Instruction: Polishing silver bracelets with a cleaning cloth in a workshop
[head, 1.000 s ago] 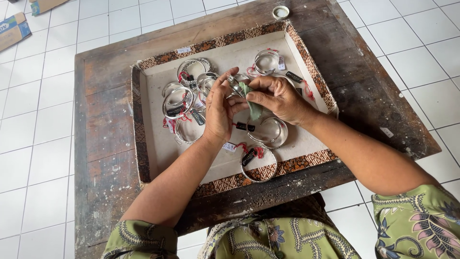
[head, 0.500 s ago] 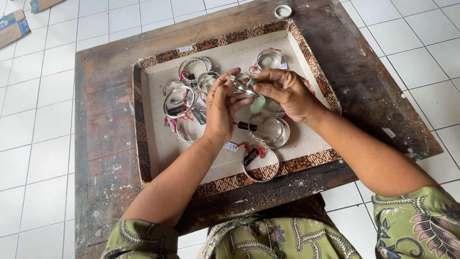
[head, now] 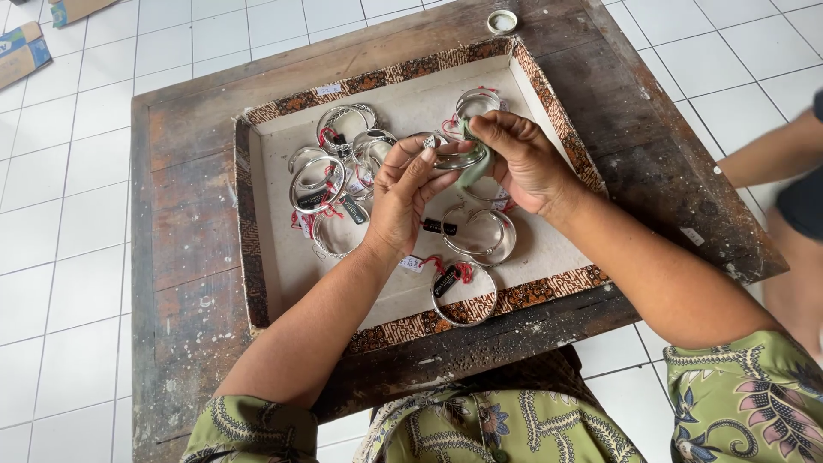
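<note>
Holding a silver bangle point(head: 457, 157) over the shallow tray point(head: 257, 257), we pinch its rim in our left hand point(head: 401, 201), fingers curled shut round it, so the band stays steady. Our right hand point(head: 525, 161), at three o'clock of the bangle, closes on a soft pale-green cloth point(head: 474, 168) pressed against the metal, seemingly for rubbing. The tray has a batik-patterned border and plain cream floor. At nine o'clock lies a heap of shiny tagged bangles point(head: 330, 184); at six o'clock, one bangle with a red tie point(head: 464, 294). Beneath is a rough, worn wooden table point(head: 184, 291).
</note>
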